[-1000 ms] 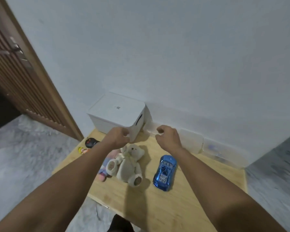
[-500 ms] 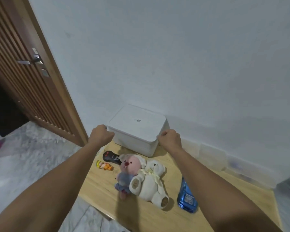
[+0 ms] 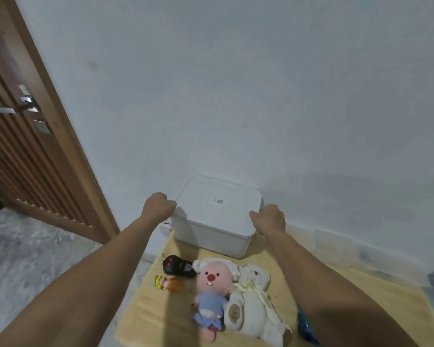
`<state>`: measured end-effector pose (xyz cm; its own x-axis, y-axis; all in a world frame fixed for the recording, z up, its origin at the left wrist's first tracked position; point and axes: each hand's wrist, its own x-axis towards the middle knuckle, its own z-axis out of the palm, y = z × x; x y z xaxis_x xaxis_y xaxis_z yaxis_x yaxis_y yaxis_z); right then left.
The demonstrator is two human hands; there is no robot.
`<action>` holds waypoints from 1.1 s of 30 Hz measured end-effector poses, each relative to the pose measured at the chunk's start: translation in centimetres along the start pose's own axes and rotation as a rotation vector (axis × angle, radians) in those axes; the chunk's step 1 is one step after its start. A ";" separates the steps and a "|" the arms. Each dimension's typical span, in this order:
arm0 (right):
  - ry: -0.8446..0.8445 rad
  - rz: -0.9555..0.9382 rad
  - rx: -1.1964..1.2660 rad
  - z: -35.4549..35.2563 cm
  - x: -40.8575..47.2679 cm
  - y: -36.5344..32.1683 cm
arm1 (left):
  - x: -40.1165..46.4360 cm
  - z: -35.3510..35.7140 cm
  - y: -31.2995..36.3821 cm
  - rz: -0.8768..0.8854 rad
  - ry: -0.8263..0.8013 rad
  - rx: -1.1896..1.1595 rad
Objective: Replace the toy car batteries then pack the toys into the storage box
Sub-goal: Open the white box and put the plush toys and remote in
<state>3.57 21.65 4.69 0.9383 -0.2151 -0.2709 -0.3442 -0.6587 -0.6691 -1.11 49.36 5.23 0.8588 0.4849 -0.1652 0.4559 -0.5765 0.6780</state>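
Against the frame half a second before, the white storage box [image 3: 217, 216] was seen farther right and lower in view, with more of its lid shown; the hands were held at the same two ends of it. The left hand [image 3: 158, 207] was pressed to the left end of the lid, fingers curled under at the rim. The right hand [image 3: 269, 219] was set at the right end, fingers curled over the lid edge. Both were taken as gripping the box. The lid was closed.

The blue toy car [image 3: 306, 326] was now mostly hidden behind the right forearm at the near right, only a sliver showing. The box stood at the far side of the wooden desk [image 3: 148, 314], close to the wall [image 3: 236, 96].

Near of the box were noted a black remote control [image 3: 178, 266], a small yellow-and-orange figure [image 3: 167, 283] just near of it, a pink plush in a blue dress [image 3: 212, 294], and a cream teddy bear [image 3: 253, 301] touching the plush on its right.

A slatted wooden door [image 3: 18, 146] with a metal handle [image 3: 13, 107] was recorded at the left. Grey marbled floor [image 3: 35, 246] was seen beside the desk.
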 end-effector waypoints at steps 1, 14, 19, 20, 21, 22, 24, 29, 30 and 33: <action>-0.001 0.011 0.004 0.1 0.1 -0.1 | 0.6 0.1 0.0 0.005 -0.003 0.007; 0.061 0.124 0.120 1.0 0.8 -0.1 | 3.7 1.3 -0.3 0.083 -0.020 0.038; 0.096 0.141 0.181 1.2 0.5 -0.1 | 3.6 1.2 -0.4 0.052 0.012 0.005; 0.095 0.137 0.189 1.1 0.4 -0.2 | 3.5 1.2 -0.3 0.046 0.015 -0.008; 0.091 0.139 0.193 1.1 0.4 -0.2 | 3.4 1.1 -0.3 0.041 0.016 -0.024; 0.092 0.139 0.188 1.1 0.3 -0.3 | 3.4 1.0 -0.3 0.035 0.014 -0.030; 0.098 0.134 0.178 1.0 0.3 -0.3 | 3.3 0.8 -0.4 0.029 -0.001 -0.011; 0.096 0.145 0.176 0.7 0.1 -0.2 | 3.2 0.4 -0.5 -0.040 -0.064 -0.058; 0.094 0.159 0.186 0.7 0.2 -0.1 | 3.1 0.4 -0.4 -0.062 -0.078 -0.105; 0.069 0.205 0.252 0.4 0.4 -0.1 | 3.5 0.5 -0.3 -0.150 -0.164 -0.277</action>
<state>3.98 21.93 4.39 0.8458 -0.3787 -0.3758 -0.5157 -0.3995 -0.7580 1.85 50.85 4.09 0.8234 0.4255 -0.3755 0.5185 -0.2953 0.8025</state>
